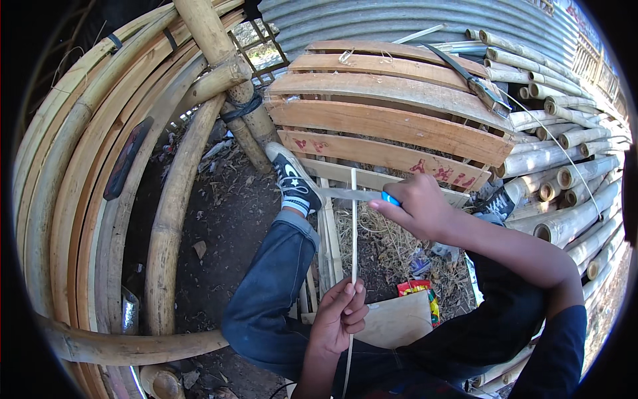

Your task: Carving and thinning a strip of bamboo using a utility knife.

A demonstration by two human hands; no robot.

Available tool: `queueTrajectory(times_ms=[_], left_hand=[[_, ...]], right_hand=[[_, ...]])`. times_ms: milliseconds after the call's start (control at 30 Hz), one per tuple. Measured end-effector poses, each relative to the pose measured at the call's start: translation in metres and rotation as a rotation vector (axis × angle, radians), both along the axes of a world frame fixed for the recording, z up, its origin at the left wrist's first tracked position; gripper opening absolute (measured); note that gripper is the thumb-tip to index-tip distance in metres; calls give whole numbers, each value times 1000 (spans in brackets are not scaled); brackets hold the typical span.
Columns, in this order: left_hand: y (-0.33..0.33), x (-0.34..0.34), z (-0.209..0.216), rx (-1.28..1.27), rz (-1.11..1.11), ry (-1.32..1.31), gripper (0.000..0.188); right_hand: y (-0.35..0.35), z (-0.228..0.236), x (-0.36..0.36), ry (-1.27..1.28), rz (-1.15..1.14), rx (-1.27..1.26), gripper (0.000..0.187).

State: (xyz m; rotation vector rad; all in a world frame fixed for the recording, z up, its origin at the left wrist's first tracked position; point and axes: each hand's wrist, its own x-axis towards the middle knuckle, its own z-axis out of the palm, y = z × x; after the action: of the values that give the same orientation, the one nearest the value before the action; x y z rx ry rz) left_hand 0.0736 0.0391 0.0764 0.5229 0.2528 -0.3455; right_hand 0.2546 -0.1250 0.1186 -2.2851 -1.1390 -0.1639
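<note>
I see the pale strip (354,246) on the near side of the wooden crate (399,126), pointing towards it. Left hand (340,316) pinches the strip; right hand (419,209), nearer the crate, grips the knife (349,194), blade crossing the strip. Strip's already slim; probably mid-trim, amount left unclear. Can't tell blade contact; strip's lower end cut off.

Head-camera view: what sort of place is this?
Probably an informal bamboo work yard, seemingly open-air: bamboo poles are piled at the right, a corrugated metal sheet stands behind, and the person's right hand holds a knife.
</note>
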Motion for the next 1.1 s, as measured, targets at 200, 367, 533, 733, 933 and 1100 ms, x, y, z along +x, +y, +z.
queueTrajectory(times_ms=[200, 367, 533, 733, 933, 1100], left_hand=[[-8, 0, 5, 53, 10, 3, 19], [-9, -3, 4, 55, -15, 11, 22], [0, -4, 4, 6, -32, -3, 26], [-10, -1, 8, 259, 51, 8, 30], [-18, -8, 5, 380, 113, -9, 31], [-21, -11, 6, 448, 139, -24, 32]], right_hand=[[3, 5, 3, 17, -35, -11, 57], [-7, -4, -6, 76, 97, 9, 56], [-5, -5, 0, 37, 97, -10, 57], [-2, -6, -5, 156, 89, -21, 59], [5, 3, -17, 57, 122, -167, 62], [0, 4, -4, 157, 60, -60, 61]])
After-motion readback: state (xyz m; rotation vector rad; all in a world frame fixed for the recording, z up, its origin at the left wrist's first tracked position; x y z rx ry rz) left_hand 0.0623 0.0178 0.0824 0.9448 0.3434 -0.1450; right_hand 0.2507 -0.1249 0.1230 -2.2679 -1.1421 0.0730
